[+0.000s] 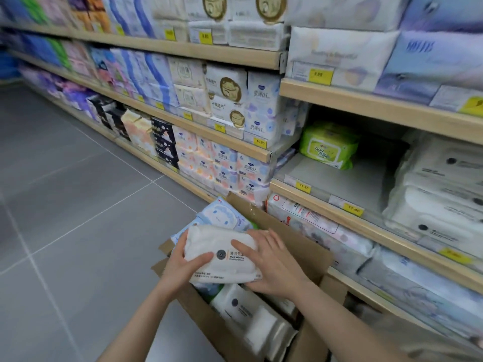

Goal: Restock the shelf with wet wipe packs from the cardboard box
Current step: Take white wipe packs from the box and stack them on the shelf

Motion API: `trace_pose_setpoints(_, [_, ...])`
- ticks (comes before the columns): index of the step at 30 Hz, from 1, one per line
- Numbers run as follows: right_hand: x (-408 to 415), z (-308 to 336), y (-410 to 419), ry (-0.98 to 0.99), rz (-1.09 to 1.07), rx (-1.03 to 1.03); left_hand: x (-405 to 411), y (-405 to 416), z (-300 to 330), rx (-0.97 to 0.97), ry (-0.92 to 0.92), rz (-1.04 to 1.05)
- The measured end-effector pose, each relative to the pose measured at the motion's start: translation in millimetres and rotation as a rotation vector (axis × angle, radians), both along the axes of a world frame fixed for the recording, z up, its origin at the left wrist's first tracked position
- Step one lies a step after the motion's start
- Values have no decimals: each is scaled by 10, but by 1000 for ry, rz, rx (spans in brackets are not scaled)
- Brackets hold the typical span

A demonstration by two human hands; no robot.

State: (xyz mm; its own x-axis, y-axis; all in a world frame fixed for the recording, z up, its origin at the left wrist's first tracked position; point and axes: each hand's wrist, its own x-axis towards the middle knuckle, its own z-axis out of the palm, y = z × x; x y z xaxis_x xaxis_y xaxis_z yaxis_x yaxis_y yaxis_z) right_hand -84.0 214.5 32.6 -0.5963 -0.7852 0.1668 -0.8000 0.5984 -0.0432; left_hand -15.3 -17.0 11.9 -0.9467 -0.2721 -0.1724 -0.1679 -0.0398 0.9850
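A white wet wipe pack [222, 253] with a dark round logo is held above the open cardboard box [295, 246]. My left hand [183, 262] grips its left end, thumb on top. My right hand [271, 259] holds its right side, with the fingers spread over the top. More white packs [245, 314] lie inside the box, and a blue pack [224, 215] sits at its far end. The shelf [347, 184] to the right holds a green wipe pack [326, 146] and stacked white packs [439, 194].
Wooden shelves full of tissue and pad packages run along the left and above. Yellow price tags [303, 188] line the shelf edges. Grey tiled floor [65, 192] stretches to the left of the box. Bare shelf surface lies between the green pack and the white stack.
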Motion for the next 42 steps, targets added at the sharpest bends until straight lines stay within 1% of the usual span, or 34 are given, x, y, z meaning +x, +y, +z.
trace_pose_setpoints(3, [21, -155, -55, -66, -21, -8, 120, -288, -5, -52, 12, 161])
trace_pose_setpoints(7, [54, -570, 5, -253, -93, 83, 187, -610, -127, -84, 57, 307])
trace_pose_setpoints(12, [72, -1145, 93, -554, -169, 238, 254, -763, -375, -92, 36, 331])
trace_pose_setpoints(18, [126, -1703, 84, -782, -261, 354, 239, -825, -544, -118, 30, 361])
trace_pose_setpoints(20, [145, -1800, 50, -918, -318, 319, 244, -860, -583, -116, 25, 369])
trace_pose_setpoints(22, [131, -1865, 33, -1079, -415, 232, 237, -861, -580, -104, 11, 380])
trace_pose_setpoints(24, [118, -1890, 17, -1175, -486, 195, 239, -841, -567, -101, 3, 372])
trace_pose_setpoints(26, [116, -1897, -11, -1188, -529, 209, 242, -825, -543, -99, 13, 360])
trace_pose_setpoints(29, [91, -1893, -66, -1120, -537, 283, 231, -788, -513, -104, 5, 356])
trace_pose_setpoints(33, [75, -1886, -87, -1119, -600, 311, 215, -738, -496, -98, 4, 373])
trace_pose_setpoints(36, [12, -1842, -103, -1076, -607, 350, 213, -744, -497, -93, 0, 374])
trace_pose_setpoints(38, [7, -1827, -99, -1109, -632, 297, 206, -729, -472, -81, 3, 367])
trace_pose_setpoints(41, [36, -1796, -89, -1259, -672, 133, 203, -727, -438, -96, 12, 341])
trace_pose_setpoints(42, [45, -1770, -92, -1264, -670, 108, 206, -731, -430, -103, 17, 331])
